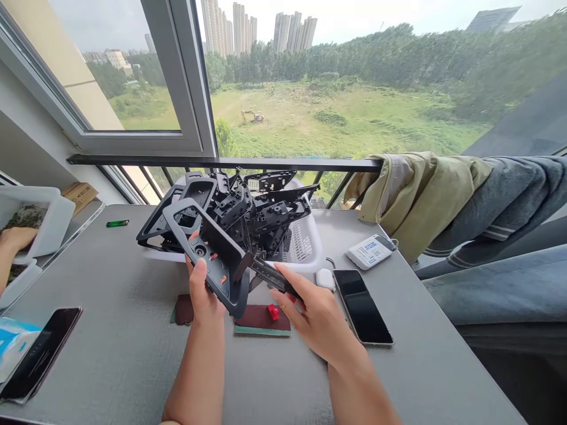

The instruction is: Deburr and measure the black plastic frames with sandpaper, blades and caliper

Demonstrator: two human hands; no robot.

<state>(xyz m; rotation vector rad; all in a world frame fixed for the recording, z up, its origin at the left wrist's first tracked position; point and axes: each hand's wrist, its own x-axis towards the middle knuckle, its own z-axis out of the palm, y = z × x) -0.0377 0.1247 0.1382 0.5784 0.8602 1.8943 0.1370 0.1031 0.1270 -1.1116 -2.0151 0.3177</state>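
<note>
My left hand (204, 295) is closed around a dark grey plastic frame part (208, 254), held up above the table. In my right hand (312, 316) is a thin dark blade-like tool (270, 274), pinched in the fingers, its tip touching the frame's edge. Under both hands lie a dark red pad with a green underside (257, 321) and a small red object (273, 311). Just behind stands a white basket (310, 248) heaped with several similar black plastic parts (248, 206).
A black phone (363, 307), a small white case (325, 278) and a white packet (370, 251) lie right of the basket. Another phone (42, 351) lies front left, a green lighter (117, 223) farther back. Clothes (443, 200) hang on the railing. Another person's hand (15, 239) rests in a white tray (53, 218).
</note>
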